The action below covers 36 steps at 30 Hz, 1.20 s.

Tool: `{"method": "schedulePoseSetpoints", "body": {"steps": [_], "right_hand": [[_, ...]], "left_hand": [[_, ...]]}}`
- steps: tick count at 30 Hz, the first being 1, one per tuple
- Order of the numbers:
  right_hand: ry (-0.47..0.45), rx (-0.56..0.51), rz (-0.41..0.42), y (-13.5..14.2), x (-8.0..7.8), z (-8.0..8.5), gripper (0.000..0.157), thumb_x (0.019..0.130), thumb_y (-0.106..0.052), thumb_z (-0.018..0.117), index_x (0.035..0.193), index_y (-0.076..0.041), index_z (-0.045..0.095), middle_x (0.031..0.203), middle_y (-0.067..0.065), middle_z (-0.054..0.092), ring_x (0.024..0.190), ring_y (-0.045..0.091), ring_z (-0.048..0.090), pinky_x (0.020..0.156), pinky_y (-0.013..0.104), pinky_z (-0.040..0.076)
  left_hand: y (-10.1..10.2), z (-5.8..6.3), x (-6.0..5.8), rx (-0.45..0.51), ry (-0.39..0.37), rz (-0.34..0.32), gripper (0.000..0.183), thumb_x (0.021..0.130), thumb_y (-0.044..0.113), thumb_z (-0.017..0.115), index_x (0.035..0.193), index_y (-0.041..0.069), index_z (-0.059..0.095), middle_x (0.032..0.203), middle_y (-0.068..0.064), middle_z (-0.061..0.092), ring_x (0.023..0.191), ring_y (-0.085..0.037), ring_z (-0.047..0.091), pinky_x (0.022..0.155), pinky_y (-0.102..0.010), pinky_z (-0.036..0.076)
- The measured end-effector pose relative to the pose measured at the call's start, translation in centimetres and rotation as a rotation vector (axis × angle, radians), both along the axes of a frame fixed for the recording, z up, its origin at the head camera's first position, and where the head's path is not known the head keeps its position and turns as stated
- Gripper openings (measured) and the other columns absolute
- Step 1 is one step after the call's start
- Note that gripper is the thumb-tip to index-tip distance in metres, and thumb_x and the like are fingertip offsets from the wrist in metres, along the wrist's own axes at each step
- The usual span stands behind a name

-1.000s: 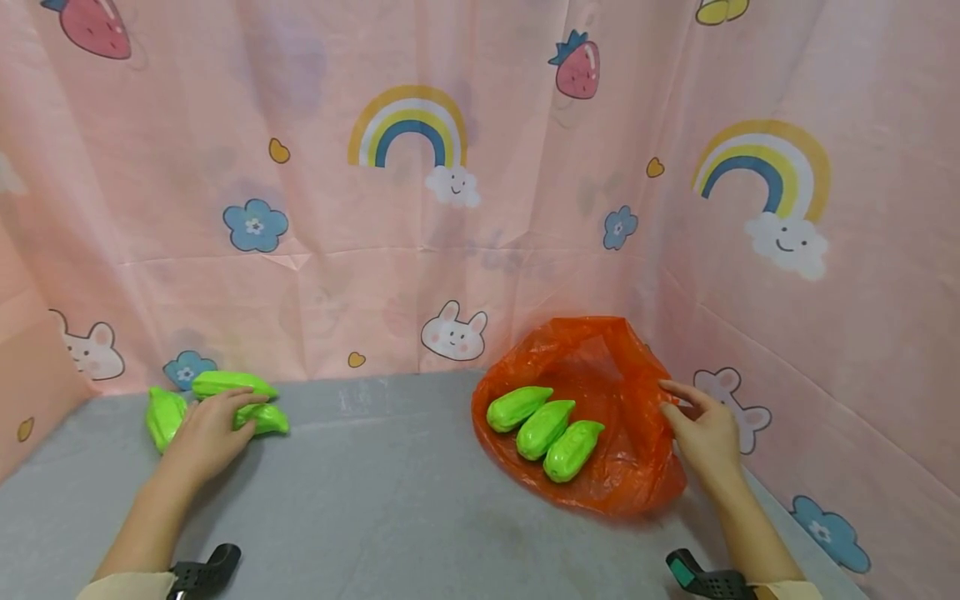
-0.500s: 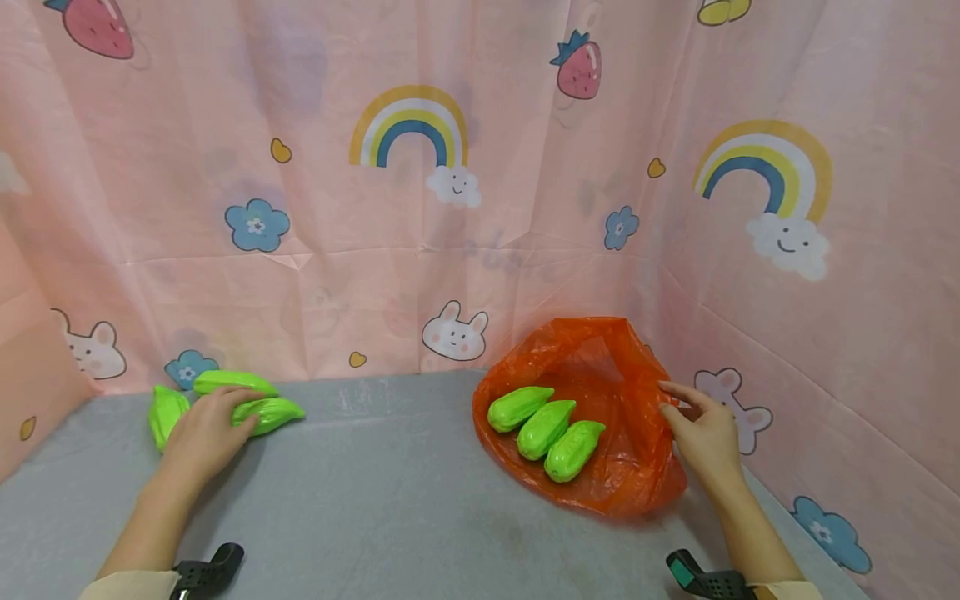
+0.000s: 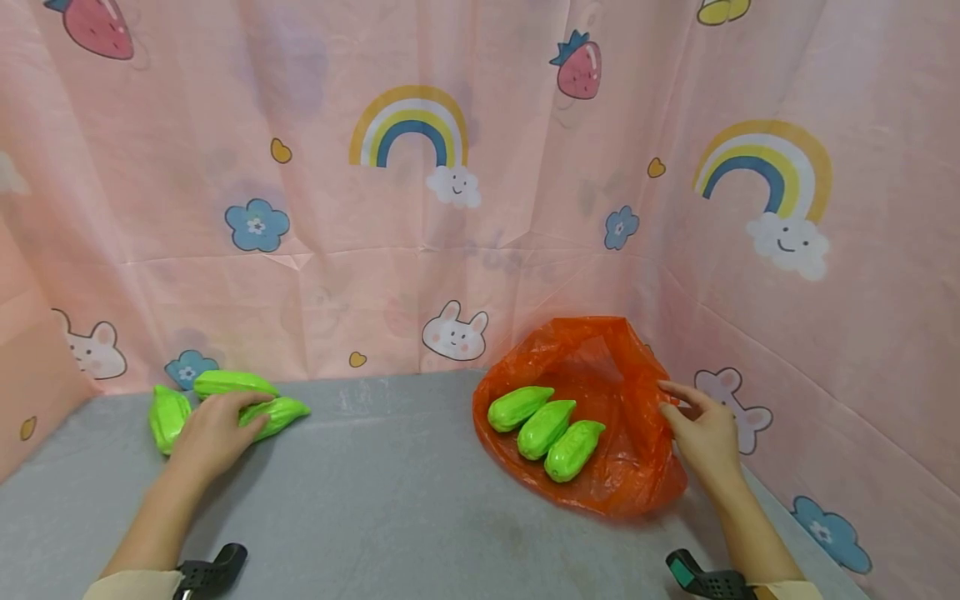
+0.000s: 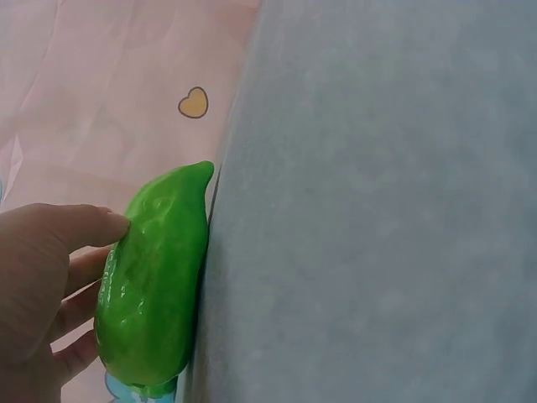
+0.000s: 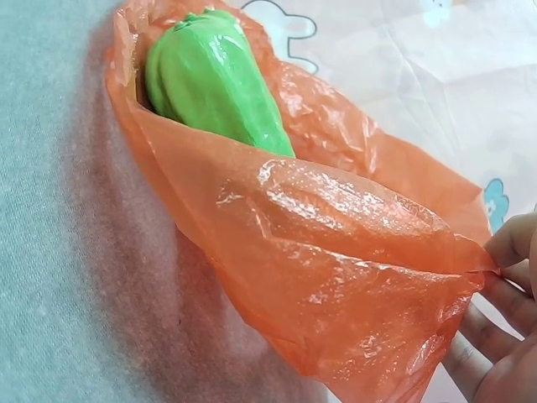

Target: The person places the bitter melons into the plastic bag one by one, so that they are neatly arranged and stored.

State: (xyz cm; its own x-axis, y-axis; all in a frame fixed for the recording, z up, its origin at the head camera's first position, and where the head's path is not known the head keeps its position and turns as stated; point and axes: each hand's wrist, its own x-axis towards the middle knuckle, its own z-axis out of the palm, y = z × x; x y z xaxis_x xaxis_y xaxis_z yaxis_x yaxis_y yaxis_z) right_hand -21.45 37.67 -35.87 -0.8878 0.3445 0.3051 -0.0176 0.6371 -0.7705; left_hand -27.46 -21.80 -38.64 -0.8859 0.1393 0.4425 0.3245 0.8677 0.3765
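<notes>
At the left of the head view, my left hand (image 3: 213,435) grips a glossy bright green bitter melon (image 3: 283,413), lumpy with a pointed tip. In the left wrist view the thumb lies on one side of this melon (image 4: 155,277), fingers partly hidden behind it. Two more melons lie close by: one behind (image 3: 234,382), one left of the hand (image 3: 168,418). On the right, my right hand (image 3: 705,429) pinches the edge of an orange-red plastic bag (image 3: 637,483), holding its mouth wide. Inside the bag, three similar melons (image 3: 546,430) lie side by side.
A grey cloth-like surface (image 3: 397,483) stretches between the hands. Pink printed curtain (image 3: 525,183) rises along the back and right side, close behind the bag and the left melons. Black straps with small devices (image 3: 213,571) sit on both wrists.
The gripped melon has shifted slightly right and its tip now shows further out from my left hand. My right hand and the bag have stayed in place.
</notes>
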Motion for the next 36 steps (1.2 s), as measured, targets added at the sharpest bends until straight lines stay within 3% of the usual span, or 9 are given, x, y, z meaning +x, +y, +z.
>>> {"method": "schedulePoseSetpoints", "body": {"steps": [7,22,31,36], "right_hand": [[-0.015,-0.004,-0.005,-0.1,0.0,0.1,0.041,0.103,-0.023,0.053,0.139,-0.006,0.060,0.132,0.023,0.063,0.076,-0.015,0.054,0.067,0.011,0.054],[-0.032,-0.013,-0.021,-0.4,0.2,0.3,0.041,0.103,-0.023,0.054,0.139,-0.006,0.060,0.130,0.023,0.064,0.076,-0.011,0.056,0.066,0.011,0.054],[-0.024,-0.019,-0.026,-0.5,0.3,0.1,0.040,0.103,-0.023,0.054,0.139,-0.006,0.060,0.129,0.022,0.065,0.077,-0.008,0.057,0.067,0.011,0.054],[-0.022,-0.009,-0.027,-0.6,0.2,0.3,0.040,0.103,-0.023,0.054,0.139,-0.007,0.061,0.128,0.022,0.065,0.078,-0.005,0.058,0.067,0.012,0.054]], "left_hand": [[-0.3,-0.6,-0.3,0.015,-0.102,0.000,0.040,0.091,0.016,0.071,0.127,-0.001,0.066,0.128,-0.033,0.062,0.120,-0.055,0.055,0.095,-0.068,0.046],[-0.3,-1.0,-0.3,0.014,-0.095,-0.025,0.043,0.089,0.018,0.074,0.128,0.000,0.066,0.126,-0.031,0.063,0.120,-0.053,0.056,0.096,-0.067,0.045],[1.3,0.5,-0.2,0.040,-0.075,-0.084,0.043,0.089,0.021,0.075,0.126,0.001,0.068,0.121,-0.025,0.070,0.117,-0.049,0.062,0.097,-0.064,0.047],[2.5,1.4,0.2,0.047,-0.096,-0.106,0.044,0.091,0.020,0.073,0.129,-0.001,0.065,0.126,-0.025,0.068,0.121,-0.049,0.060,0.099,-0.064,0.047]]}}
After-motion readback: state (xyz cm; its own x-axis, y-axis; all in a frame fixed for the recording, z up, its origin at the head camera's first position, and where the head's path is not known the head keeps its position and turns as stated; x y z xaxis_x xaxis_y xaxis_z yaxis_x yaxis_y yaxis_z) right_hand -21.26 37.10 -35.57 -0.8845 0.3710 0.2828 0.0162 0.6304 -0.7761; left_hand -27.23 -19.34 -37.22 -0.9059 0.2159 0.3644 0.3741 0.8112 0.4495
